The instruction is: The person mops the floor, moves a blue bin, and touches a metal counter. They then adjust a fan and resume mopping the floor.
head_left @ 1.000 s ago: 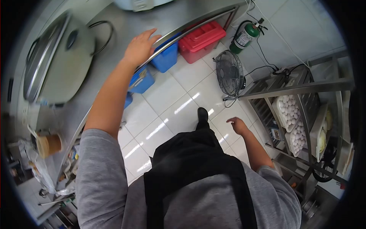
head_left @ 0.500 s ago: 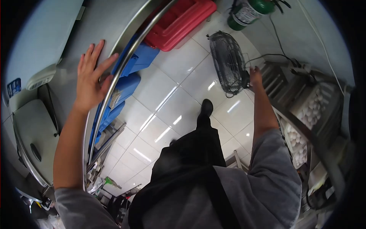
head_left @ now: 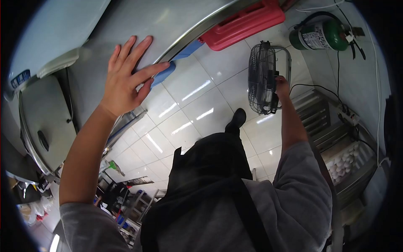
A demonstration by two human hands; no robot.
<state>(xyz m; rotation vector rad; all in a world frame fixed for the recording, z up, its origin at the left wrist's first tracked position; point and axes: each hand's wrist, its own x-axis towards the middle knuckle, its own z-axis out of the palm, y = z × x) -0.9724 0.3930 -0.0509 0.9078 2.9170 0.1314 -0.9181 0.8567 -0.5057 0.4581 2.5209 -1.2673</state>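
Steel counter (head_left: pixel 134 21): pale appliance (head_left: pixel 54 38), grey pot (head_left: pixel 52 113) atop.

Smooth metal counter (head_left: pixel 161 21); metal-wire fan (head_left: pixel 262 80); glossy floor tiles (head_left: pixel 205 98); red plastic lid (head_left: pixel 245 25); matt cloth apron (head_left: pixel 201 157).

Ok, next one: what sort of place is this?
Probably a commercial kitchen or food-preparation room: there's a long steel counter, what look like eggs stacked at the right, and a green fire extinguisher by the wall.
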